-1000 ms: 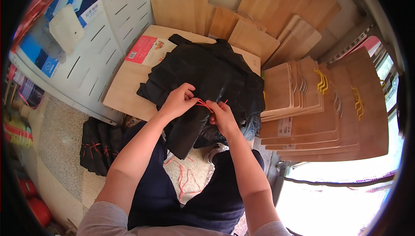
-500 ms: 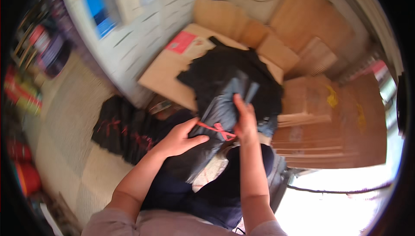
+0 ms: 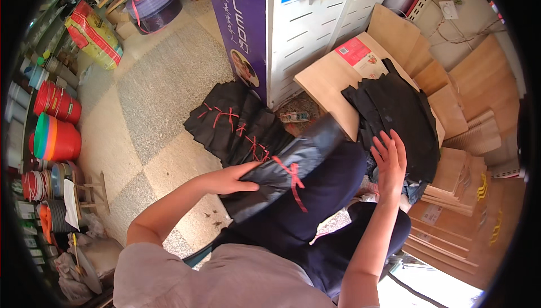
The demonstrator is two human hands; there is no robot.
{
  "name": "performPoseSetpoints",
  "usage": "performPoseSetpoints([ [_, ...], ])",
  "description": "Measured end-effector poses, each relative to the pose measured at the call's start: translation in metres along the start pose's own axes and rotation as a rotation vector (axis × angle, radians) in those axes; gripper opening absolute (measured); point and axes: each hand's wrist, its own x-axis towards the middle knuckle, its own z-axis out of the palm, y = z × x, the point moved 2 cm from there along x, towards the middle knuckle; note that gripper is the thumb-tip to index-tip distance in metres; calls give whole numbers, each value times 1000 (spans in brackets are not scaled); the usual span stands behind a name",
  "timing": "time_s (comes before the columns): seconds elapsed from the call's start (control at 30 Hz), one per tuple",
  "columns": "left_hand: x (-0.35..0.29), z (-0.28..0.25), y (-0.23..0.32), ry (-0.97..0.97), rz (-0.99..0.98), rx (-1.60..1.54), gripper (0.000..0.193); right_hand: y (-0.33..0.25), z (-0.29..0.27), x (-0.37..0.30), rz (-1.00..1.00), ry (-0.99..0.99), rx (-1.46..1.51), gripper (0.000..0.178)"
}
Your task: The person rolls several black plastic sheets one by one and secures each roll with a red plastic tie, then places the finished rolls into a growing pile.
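Note:
My left hand (image 3: 234,178) grips a folded bundle of black plastic bags (image 3: 318,147), fingers beneath and thumb on top. Red string, tied in a bow, circles the bundle's middle, and the bundle lies over my dark-trousered thigh. My right hand (image 3: 390,164) is apart from it, fingers spread and holding nothing. Close to that hand is a loose heap of black plastic bags (image 3: 394,116) on a wooden board (image 3: 327,82). Beyond my left hand, a row of black tied bundles (image 3: 222,119) with red bows rests overlapping on the floor.
A purple and white cabinet (image 3: 248,32) stands ahead. Cardboard and wooden panels (image 3: 445,206) are stacked at the right. Red buckets (image 3: 59,139), a yellow-red sack (image 3: 93,34) and a small wooden stool (image 3: 93,192) line the left side of the tiled floor (image 3: 163,77).
The tied bundle has moved left in my left hand, toward the row on the floor. My right hand has let go of it and opened. The view has swung left.

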Motion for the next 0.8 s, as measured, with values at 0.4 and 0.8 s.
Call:
performPoseSetpoints([
  [0.4,16,-121,-143,358,-82,-210,73,3,-46,-35,59,214,-244,34],
  [0.8,119,-56,-267,235,-725,1094,85,19,-114,-78,102,447,-252,24],
])
